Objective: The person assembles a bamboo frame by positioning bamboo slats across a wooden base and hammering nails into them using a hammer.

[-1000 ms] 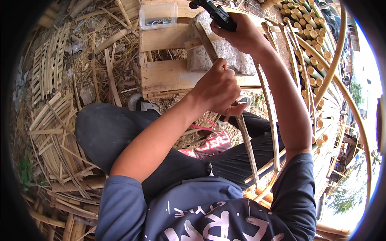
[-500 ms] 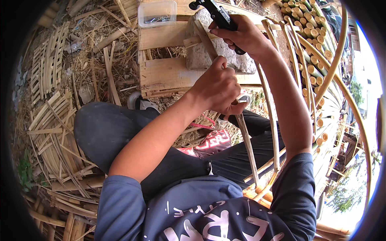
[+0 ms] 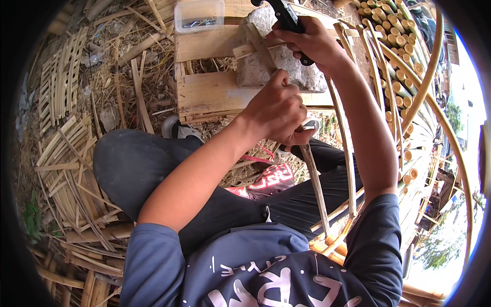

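Observation:
My right hand (image 3: 318, 43) is wrapped round the black handle of a hammer (image 3: 289, 19), its head reaching the top edge of the view. The hammer is above the grey stone block (image 3: 255, 71) and looks apart from it. My left hand (image 3: 279, 110) is closed round a flat bamboo strip (image 3: 313, 176). That strip slants from the stone down past my right thigh. On the stone its far end crosses another bamboo strip (image 3: 245, 50). Whether a nail sits at the crossing is too small to tell.
Wooden planks (image 3: 204, 94) lie under the stone. A clear plastic tub (image 3: 199, 24) of nails stands at the far left of them. More long strips (image 3: 343, 138) rise beside my right arm. Cut bamboo poles (image 3: 394, 38) are stacked at right, split bamboo pieces (image 3: 71, 179) at left.
My right hand and the hammer have shifted slightly up and to the right. My left hand stays in place on the strip.

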Demonstrator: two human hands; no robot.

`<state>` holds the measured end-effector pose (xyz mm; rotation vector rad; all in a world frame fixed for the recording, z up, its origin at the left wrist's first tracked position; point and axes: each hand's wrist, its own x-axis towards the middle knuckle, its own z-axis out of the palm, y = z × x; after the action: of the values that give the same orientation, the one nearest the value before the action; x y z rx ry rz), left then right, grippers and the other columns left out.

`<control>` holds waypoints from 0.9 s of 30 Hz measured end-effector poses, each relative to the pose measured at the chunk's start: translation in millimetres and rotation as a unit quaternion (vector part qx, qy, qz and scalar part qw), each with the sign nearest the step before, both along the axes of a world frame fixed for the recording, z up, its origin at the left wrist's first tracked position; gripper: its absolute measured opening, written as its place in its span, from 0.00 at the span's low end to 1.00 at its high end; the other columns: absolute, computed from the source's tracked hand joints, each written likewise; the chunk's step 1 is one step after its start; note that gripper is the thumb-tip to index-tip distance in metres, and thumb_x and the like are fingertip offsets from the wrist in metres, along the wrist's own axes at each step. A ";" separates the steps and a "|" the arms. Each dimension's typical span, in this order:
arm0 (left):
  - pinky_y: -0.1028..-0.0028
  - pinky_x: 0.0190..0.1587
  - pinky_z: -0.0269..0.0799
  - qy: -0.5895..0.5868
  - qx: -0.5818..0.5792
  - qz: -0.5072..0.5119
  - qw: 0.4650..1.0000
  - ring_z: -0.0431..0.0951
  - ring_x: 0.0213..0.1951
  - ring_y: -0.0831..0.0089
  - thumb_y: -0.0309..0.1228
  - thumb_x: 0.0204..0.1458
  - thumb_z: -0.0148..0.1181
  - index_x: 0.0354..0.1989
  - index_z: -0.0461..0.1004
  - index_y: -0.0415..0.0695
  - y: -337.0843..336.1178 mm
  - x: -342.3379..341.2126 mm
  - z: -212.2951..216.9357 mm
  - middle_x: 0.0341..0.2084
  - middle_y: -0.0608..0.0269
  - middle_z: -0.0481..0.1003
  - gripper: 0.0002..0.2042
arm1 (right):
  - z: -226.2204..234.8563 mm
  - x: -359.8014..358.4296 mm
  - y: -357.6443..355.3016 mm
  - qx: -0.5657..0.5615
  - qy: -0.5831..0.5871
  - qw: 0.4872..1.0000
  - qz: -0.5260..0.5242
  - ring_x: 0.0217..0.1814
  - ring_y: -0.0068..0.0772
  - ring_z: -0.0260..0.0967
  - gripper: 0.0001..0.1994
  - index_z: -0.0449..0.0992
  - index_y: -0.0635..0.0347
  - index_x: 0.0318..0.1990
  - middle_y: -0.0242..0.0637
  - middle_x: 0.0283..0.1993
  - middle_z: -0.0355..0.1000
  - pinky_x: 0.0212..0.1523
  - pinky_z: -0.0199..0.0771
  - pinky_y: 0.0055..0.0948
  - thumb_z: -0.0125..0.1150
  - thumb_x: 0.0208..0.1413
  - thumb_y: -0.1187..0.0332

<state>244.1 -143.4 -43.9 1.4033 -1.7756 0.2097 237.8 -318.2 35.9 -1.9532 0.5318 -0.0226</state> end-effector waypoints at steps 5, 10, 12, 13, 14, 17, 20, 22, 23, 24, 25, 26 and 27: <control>0.55 0.48 0.65 -0.010 0.007 0.007 1.000 0.78 0.25 0.66 0.54 0.48 0.59 0.15 0.78 0.45 1.3 -0.4 0.9 0.14 0.62 0.76 0.24 | 6.1 -1.0 2.1 0.034 0.011 0.999 0.015 0.24 0.11 0.58 0.12 0.79 0.64 0.48 0.32 0.37 0.80 0.24 0.63 0.17 0.65 0.60 0.68; 0.55 0.49 0.65 -0.006 0.013 0.004 1.000 0.78 0.25 0.65 0.55 0.48 0.59 0.15 0.78 0.45 1.0 0.0 1.0 0.14 0.61 0.76 0.24 | 10.1 -2.1 2.0 0.076 0.023 0.997 0.020 0.25 0.11 0.57 0.11 0.78 0.64 0.47 0.38 0.43 0.81 0.24 0.62 0.17 0.65 0.59 0.70; 0.56 0.49 0.65 -0.007 0.021 0.001 1.000 0.78 0.25 0.65 0.55 0.48 0.59 0.15 0.77 0.44 1.6 1.0 2.5 0.14 0.61 0.76 0.25 | 10.0 -2.3 2.7 0.127 -0.009 0.992 0.023 0.25 0.11 0.56 0.09 0.77 0.63 0.45 0.39 0.43 0.81 0.24 0.61 0.18 0.64 0.59 0.71; 0.56 0.49 0.65 -0.007 0.021 0.000 1.000 0.78 0.25 0.65 0.55 0.48 0.59 0.15 0.77 0.44 1.8 0.9 2.9 0.14 0.61 0.76 0.25 | 8.8 -2.7 0.4 0.127 -0.009 0.992 0.023 0.25 0.11 0.56 0.09 0.77 0.63 0.45 0.39 0.43 0.81 0.24 0.61 0.18 0.64 0.59 0.71; 0.56 0.49 0.65 -0.009 0.022 0.002 1.000 0.78 0.25 0.65 0.55 0.48 0.59 0.15 0.77 0.44 2.0 0.9 3.2 0.14 0.61 0.76 0.25 | 7.4 -3.0 -3.0 0.131 -0.018 0.991 0.026 0.24 0.11 0.56 0.08 0.76 0.62 0.44 0.40 0.44 0.81 0.24 0.61 0.17 0.64 0.59 0.71; 0.56 0.49 0.65 -0.012 0.021 0.005 1.000 0.77 0.25 0.65 0.55 0.48 0.59 0.14 0.77 0.44 1.9 0.0 2.9 0.14 0.61 0.76 0.25 | 7.2 -2.8 -3.6 0.132 -0.039 0.990 0.035 0.24 0.11 0.56 0.08 0.77 0.61 0.44 0.38 0.42 0.80 0.25 0.60 0.18 0.64 0.59 0.71; 0.56 0.50 0.65 -0.014 0.015 0.010 1.000 0.77 0.25 0.65 0.54 0.49 0.59 0.14 0.77 0.44 2.0 0.0 1.8 0.14 0.62 0.76 0.25 | 6.8 -3.4 5.8 0.101 -0.045 0.993 0.033 0.23 0.13 0.57 0.09 0.78 0.61 0.42 0.32 0.33 0.77 0.26 0.59 0.19 0.68 0.58 0.69; 0.56 0.50 0.65 -0.014 0.009 0.011 1.000 0.77 0.25 0.65 0.54 0.49 0.59 0.14 0.77 0.44 2.1 0.0 1.6 0.14 0.62 0.76 0.25 | 5.1 -3.4 12.3 0.072 -0.035 0.996 0.024 0.23 0.14 0.58 0.10 0.78 0.62 0.41 0.28 0.29 0.74 0.26 0.59 0.20 0.70 0.57 0.68; 0.56 0.50 0.65 -0.014 0.013 0.008 1.000 0.77 0.25 0.65 0.54 0.50 0.59 0.14 0.77 0.44 1.9 -0.1 1.9 0.14 0.62 0.76 0.25 | 3.8 -3.2 14.7 0.037 -0.039 0.998 0.016 0.22 0.17 0.63 0.10 0.80 0.62 0.39 0.31 0.27 0.75 0.25 0.63 0.23 0.71 0.54 0.67; 0.56 0.50 0.65 -0.015 0.016 0.005 1.000 0.77 0.25 0.65 0.54 0.50 0.59 0.14 0.77 0.45 1.8 -0.1 2.4 0.14 0.62 0.76 0.25 | 2.6 -2.2 16.8 0.001 -0.043 0.999 0.007 0.21 0.21 0.67 0.11 0.81 0.63 0.37 0.34 0.24 0.77 0.24 0.67 0.26 0.73 0.52 0.66; 0.56 0.50 0.65 -0.014 0.017 0.005 1.000 0.77 0.25 0.65 0.54 0.50 0.59 0.14 0.77 0.45 1.8 -0.2 2.7 0.14 0.62 0.76 0.25 | 1.2 -0.9 18.9 0.001 -0.043 0.999 0.007 0.21 0.21 0.67 0.11 0.81 0.63 0.37 0.34 0.24 0.77 0.24 0.67 0.26 0.73 0.52 0.66; 0.56 0.50 0.65 -0.016 0.027 0.006 0.999 0.77 0.25 0.65 0.54 0.50 0.59 0.14 0.77 0.45 1.7 -0.2 3.3 0.13 0.63 0.75 0.25 | -0.2 0.7 21.1 -0.035 -0.050 0.998 -0.002 0.23 0.18 0.65 0.11 0.81 0.62 0.37 0.29 0.24 0.73 0.25 0.63 0.24 0.74 0.53 0.64; 0.56 0.50 0.65 -0.018 0.038 0.006 0.999 0.77 0.25 0.65 0.54 0.50 0.59 0.14 0.77 0.45 1.9 -0.3 3.8 0.13 0.63 0.75 0.24 | -1.5 1.9 22.9 -0.070 -0.058 0.996 -0.012 0.25 0.14 0.62 0.12 0.81 0.61 0.36 0.23 0.23 0.68 0.26 0.60 0.23 0.75 0.53 0.63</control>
<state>243.8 -141.5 -40.1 1.4733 -1.8223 0.1774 239.7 -295.3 34.4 -2.0684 0.4877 -0.1919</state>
